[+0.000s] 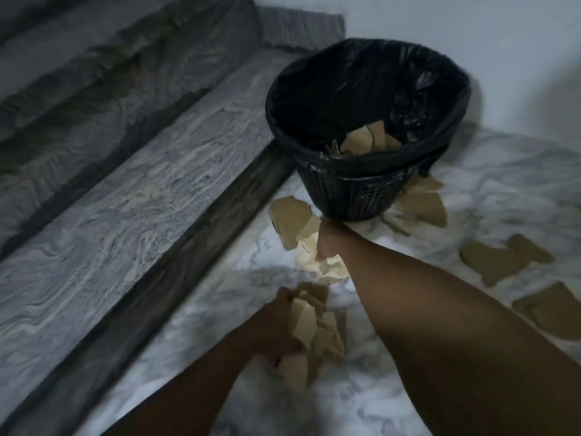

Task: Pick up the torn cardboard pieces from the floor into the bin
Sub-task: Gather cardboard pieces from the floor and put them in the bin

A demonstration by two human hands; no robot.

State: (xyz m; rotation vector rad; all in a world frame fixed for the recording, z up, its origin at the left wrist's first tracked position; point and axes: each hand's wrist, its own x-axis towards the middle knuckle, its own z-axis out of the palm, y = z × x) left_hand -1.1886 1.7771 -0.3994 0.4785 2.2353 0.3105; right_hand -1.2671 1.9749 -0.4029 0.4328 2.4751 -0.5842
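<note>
Left hand [278, 325], lower centre of the frame: fingers curled round a bundle of torn cardboard pieces [306, 325], which fans out to the right of the palm.

Right hand [328, 239], centre of the frame, just below the base of the bin: knuckles up, fingers bent down onto a pale heap of scraps [327, 267]. Motion blur hides whether any scrap is pinched, so its grip cannot be told.

Black mesh waste bin [355, 199], upper centre-right: upright on the marble floor [503, 184], lined with a black plastic bag [314, 99] folded over the rim. Binned pieces [367, 138] lie at the bottom, visible through the mouth.

Loose cardboard on the floor:
- A brown corrugated piece [289, 217] lies left of the bin's base, just beside the right hand.
- A cluster of brown pieces [424, 206] lies at the right of the base, touching the bin's lower wall — whether any part runs under the bin cannot be told.
- Two larger pieces lie near the right edge of the frame, an upper piece [493, 262] and a lower piece [550, 309], both well apart from either hand.

Grey-veined stone steps [141, 171] run diagonally across the left half of the frame. A white wall [471, 33] fills the upper right, behind the bin.
</note>
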